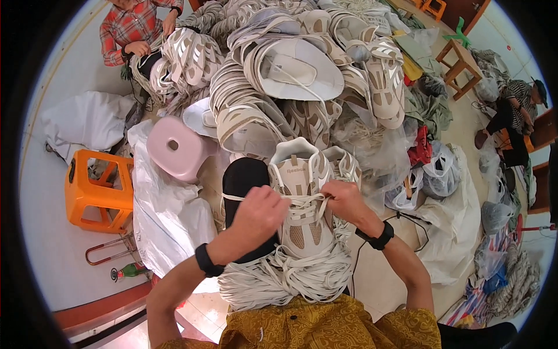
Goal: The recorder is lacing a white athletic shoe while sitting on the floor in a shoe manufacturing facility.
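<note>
A beige and white sneaker upper [303, 224] lies in front of me, its tongue and collar pointing away. White shoelace [302, 213] crosses its eyelet rows. At the upper's left side my left hand [261, 210] is closed, pinching a strand of the lace. My right hand [346, 202] pinches the lace at the right eyelet row, thumb and fingers together. A black padded form [245, 174] lies just left of the upper, partly behind my left hand. Below the upper, a thick bundle of loose white laces [285, 279] rests against my lap.
Stacked shoe uppers [250, 116] pile up ahead. A pink stool [177, 148] and an orange stool [99, 189] stand at left. Plastic bags [439, 168] lie at right, near a wooden stool [459, 67]. Another person [131, 32] handles uppers at far left; someone [517, 113] sits at far right.
</note>
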The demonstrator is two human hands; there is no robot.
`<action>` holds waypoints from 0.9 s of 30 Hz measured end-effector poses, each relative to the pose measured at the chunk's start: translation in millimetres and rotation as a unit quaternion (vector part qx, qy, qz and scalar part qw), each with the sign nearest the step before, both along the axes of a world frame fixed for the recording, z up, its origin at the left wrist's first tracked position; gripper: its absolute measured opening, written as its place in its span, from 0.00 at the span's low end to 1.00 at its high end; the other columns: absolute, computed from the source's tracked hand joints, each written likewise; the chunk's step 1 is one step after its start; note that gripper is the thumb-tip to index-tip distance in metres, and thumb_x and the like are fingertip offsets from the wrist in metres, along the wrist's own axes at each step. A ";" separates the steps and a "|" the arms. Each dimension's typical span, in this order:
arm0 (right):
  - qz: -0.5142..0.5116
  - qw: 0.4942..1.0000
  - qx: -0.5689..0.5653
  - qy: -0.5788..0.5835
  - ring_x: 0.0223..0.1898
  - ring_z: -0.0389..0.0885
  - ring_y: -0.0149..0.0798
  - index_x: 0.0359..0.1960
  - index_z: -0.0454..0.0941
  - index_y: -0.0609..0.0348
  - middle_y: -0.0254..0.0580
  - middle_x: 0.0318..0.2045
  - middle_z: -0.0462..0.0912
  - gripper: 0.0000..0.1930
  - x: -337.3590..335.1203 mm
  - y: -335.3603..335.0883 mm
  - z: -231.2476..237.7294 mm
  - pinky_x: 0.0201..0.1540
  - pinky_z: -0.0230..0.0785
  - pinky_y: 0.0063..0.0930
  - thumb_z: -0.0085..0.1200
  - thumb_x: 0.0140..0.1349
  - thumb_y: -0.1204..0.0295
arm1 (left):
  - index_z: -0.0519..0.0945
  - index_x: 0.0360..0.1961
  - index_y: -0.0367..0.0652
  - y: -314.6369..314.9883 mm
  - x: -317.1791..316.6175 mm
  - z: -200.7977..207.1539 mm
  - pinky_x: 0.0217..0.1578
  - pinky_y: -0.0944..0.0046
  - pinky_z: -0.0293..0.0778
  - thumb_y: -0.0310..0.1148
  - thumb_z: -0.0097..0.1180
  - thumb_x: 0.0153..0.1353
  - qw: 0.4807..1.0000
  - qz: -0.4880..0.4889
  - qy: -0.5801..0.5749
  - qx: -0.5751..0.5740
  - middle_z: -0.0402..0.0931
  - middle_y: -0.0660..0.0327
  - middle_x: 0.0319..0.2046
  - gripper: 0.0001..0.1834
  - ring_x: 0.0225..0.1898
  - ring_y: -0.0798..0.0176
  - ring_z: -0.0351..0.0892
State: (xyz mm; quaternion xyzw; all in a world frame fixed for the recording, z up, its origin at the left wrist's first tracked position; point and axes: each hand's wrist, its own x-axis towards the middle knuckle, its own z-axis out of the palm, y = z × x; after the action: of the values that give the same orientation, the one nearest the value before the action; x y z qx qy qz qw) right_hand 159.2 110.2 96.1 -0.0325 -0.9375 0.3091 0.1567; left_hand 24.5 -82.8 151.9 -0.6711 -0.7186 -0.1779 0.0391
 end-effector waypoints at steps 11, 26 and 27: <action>0.035 0.966 -0.252 -0.041 0.23 0.72 0.26 0.26 0.80 0.59 0.32 0.19 0.76 0.08 -3.5 4.7 20.4 0.25 0.63 0.20 0.56 0.39 0.78 | 0.73 0.23 0.42 23.2 13.9 -18.0 0.26 0.62 0.67 0.27 0.59 0.41 0.993 0.013 -0.111 0.049 0.66 0.60 0.20 0.08 0.26 0.58 0.69; -0.100 0.986 -0.103 0.083 0.18 0.72 0.37 0.24 0.75 0.58 0.36 0.16 0.72 0.11 3.7 -25.1 14.3 0.21 0.64 0.27 0.57 0.34 0.76 | 0.78 0.27 0.35 24.7 9.6 -4.9 0.25 0.70 0.70 0.27 0.55 0.46 0.914 0.143 -0.366 -0.103 0.75 0.57 0.22 0.07 0.22 0.66 0.75; -0.092 0.985 -0.052 0.138 0.19 0.73 0.38 0.23 0.75 0.57 0.37 0.17 0.73 0.10 2.2 -26.2 9.7 0.21 0.65 0.28 0.57 0.34 0.76 | 0.78 0.27 0.35 24.8 10.1 -2.8 0.25 0.70 0.70 0.27 0.55 0.46 0.914 0.142 -0.365 -0.103 0.75 0.57 0.22 0.07 0.22 0.66 0.75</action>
State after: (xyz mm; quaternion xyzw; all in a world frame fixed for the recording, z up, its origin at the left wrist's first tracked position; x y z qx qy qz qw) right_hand 161.4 84.0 105.8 -0.0839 -0.8825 0.3429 0.3109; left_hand 34.6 -58.0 149.1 -0.4504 -0.7853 -0.3276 -0.2705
